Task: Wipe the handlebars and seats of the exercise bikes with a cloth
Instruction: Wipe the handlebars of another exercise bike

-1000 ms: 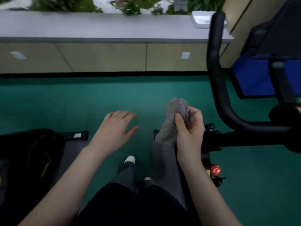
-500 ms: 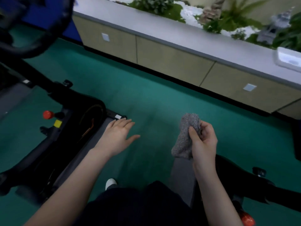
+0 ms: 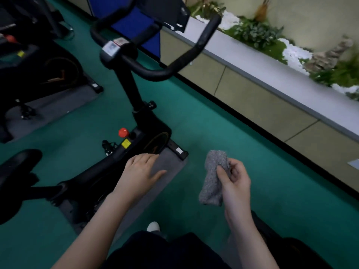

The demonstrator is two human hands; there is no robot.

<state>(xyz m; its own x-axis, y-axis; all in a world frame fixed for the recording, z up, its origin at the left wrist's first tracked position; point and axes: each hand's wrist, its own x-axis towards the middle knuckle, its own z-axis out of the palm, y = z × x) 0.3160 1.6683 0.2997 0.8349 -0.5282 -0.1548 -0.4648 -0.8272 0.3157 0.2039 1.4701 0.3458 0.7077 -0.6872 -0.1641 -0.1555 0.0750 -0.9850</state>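
One grey, nubbly cloth (image 3: 213, 177) hangs folded in your right hand (image 3: 236, 183). You pinch it near its upper end between the thumb and curled fingers, and the lower part droops free above the green floor (image 3: 272, 191). Your left hand (image 3: 140, 171) is beside it, palm down with fingers straight and loosely spread, holding nothing. It sits over the edge of a grey rubber mat (image 3: 172, 162) and the low black frame of the nearest exercise bike (image 3: 147, 131); you cannot tell whether it touches either.

That bike's black curved handlebars (image 3: 155, 73) rise on a post ahead of both hands, well apart from the cloth. Its black padded seat (image 3: 21, 160) is at the far left, also well away from the cloth. A round red knob (image 3: 123, 132) and a small yellow sticker (image 3: 125, 143) sit on the frame between seat and post.

Further left stands a second black bike (image 3: 48, 68) on its own mat. A blue panel (image 3: 134, 26) shows behind the handlebars. To the right runs a long grey-topped ledge (image 3: 262, 74) with beige fronts, backed by green plants (image 3: 254, 33). One white shoe tip (image 3: 153, 227) shows below your hands.
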